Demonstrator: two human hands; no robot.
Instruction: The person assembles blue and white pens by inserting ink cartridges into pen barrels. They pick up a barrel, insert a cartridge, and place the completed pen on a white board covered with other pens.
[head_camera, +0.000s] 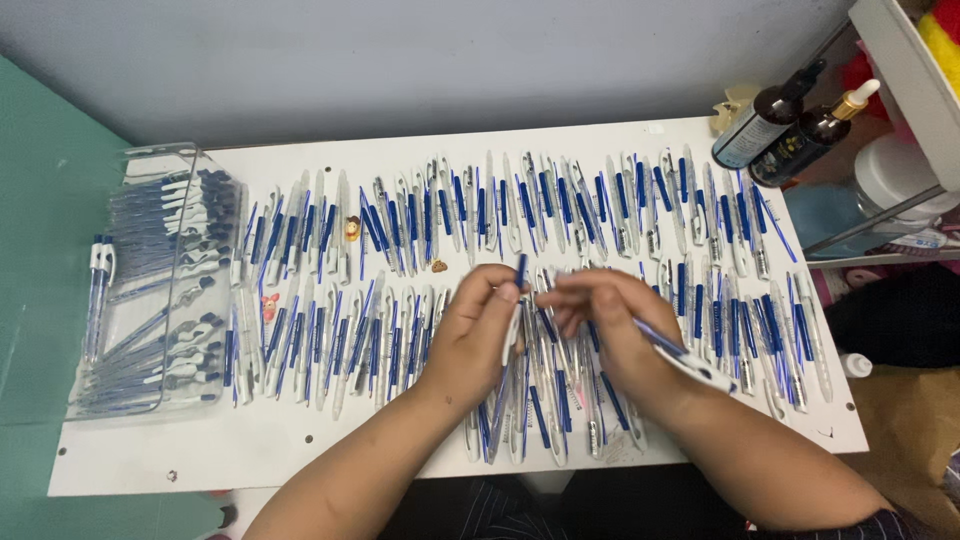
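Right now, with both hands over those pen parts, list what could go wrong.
1. The right hand holds a blue refill over tightly packed pen rows; a sweep could scatter them.
2. Either forearm could drag parts off the white board's near edge.
3. Dropper bottles lean at the corner, easily knocked.

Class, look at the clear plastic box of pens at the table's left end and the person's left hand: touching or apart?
Apart. The head view shows the left hand mid-table, with rows of loose pens between it and the clear plastic box.
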